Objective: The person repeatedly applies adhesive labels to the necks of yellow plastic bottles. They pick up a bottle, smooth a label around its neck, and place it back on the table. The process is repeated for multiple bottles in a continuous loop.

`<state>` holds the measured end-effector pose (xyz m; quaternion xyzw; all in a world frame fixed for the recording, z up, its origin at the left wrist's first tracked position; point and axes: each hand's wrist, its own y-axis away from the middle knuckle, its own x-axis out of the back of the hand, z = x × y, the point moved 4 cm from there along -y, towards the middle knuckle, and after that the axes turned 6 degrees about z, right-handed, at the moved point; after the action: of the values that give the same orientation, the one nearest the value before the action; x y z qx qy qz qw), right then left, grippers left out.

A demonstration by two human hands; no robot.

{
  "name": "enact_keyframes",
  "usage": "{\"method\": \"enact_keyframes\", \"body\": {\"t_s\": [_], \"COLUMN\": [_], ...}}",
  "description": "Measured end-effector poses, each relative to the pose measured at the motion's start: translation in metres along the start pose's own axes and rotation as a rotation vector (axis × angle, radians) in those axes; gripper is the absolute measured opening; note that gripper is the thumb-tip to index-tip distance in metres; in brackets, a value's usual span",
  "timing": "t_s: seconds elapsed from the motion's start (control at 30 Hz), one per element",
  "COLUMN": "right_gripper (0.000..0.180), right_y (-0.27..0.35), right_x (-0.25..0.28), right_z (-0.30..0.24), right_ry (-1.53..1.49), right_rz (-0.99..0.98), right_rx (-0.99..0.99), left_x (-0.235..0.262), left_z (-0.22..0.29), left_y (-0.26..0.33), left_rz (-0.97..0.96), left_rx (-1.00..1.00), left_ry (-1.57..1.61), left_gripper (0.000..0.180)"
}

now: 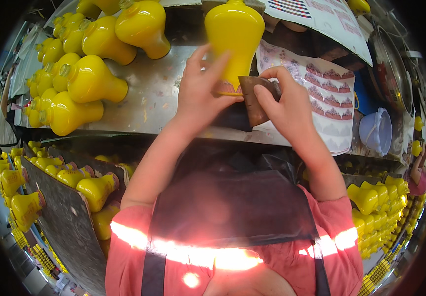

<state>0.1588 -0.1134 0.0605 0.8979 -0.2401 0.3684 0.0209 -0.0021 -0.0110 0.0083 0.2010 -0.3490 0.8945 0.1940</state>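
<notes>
A glossy yellow vase [235, 37] stands at the middle of the bench, its narrow foot toward me. A band of pink patterned decal [230, 88] shows around that foot. My left hand [203, 86] is at the vase's left side, fingers spread and slightly blurred, the thumb stretched along the foot; firm contact is hard to judge. Between the thumb and fingers of my right hand [289, 101] is a flat brown scraper [257, 101], its left edge close to the foot's right side.
Several yellow vases [94, 79] lie on the metal bench [146, 98] at left. Printed decal sheets [329, 93] and a pale blue bucket [376, 130] are at right. Below the bench, boards [65, 212] hold more vases [97, 191]; others [371, 197] crowd the lower right.
</notes>
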Motion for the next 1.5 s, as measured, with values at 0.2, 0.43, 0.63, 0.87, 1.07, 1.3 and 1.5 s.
{"method": "enact_keyframes", "body": {"t_s": [0.2,0.43,0.63,0.87,1.07,1.3,1.5], "right_gripper": [0.026,0.023,0.025,0.022,0.024,0.024,0.034], "right_y": [0.018,0.026,0.022,0.023,0.024,-0.008,-0.014], "right_x": [-0.018,-0.025,-0.017,-0.027,-0.021,-0.001,-0.002], "right_z": [0.026,0.015,0.022,0.012,0.024,0.004,-0.016], "right_ry": [-0.160,-0.261,-0.270,-0.133,-0.329,0.079,0.131], "right_rz": [0.009,-0.016,0.153,0.050,0.125,0.119,0.017], "right_rx": [-0.162,0.003,-0.211,-0.063,-0.115,0.128,0.491], "left_x": [0.003,-0.001,0.003,0.001,0.002,-0.006,-0.004], "left_z": [0.010,0.015,0.010,0.009,-0.005,0.007,0.001], "left_y": [0.001,-0.011,-0.004,-0.008,0.005,0.002,-0.004], "left_rz": [-0.015,0.002,0.061,-0.005,-0.059,0.013,0.022], "left_rx": [-0.008,-0.022,-0.002,-0.079,0.095,0.039,0.045], "left_ry": [-0.155,-0.255,-0.074,-0.204,0.071,-0.104,-0.050], "left_gripper": [0.085,0.076,0.075,0.078,0.092,0.095,0.096]}}
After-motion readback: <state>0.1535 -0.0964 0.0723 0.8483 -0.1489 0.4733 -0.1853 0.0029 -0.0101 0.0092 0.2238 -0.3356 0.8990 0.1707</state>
